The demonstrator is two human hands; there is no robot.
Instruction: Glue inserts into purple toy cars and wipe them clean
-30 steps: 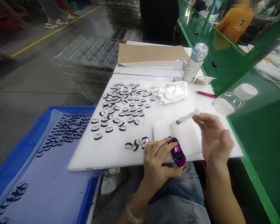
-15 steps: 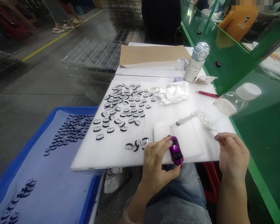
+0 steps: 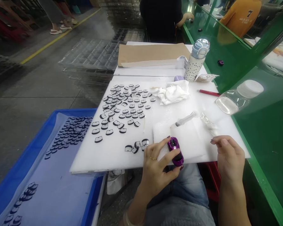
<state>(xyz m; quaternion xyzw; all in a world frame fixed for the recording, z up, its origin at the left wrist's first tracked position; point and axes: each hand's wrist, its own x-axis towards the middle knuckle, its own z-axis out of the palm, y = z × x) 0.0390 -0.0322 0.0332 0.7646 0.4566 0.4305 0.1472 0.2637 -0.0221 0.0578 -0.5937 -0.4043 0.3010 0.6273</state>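
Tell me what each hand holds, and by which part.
The left hand holds the car by its ends; right hand: nothing visible.

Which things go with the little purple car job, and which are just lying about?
Probably for the job:
purple toy car, held in the left hand
syringe
small black-edged pieces

Probably just lying about:
spotted drink bottle
red pen

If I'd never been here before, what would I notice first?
Probably the shiny purple car in the left hand, at the white table's near edge. Then all the little dark-edged pieces spread over the table's left side, with more in the blue tray beside it. A spotted bottle stands toward the far right.
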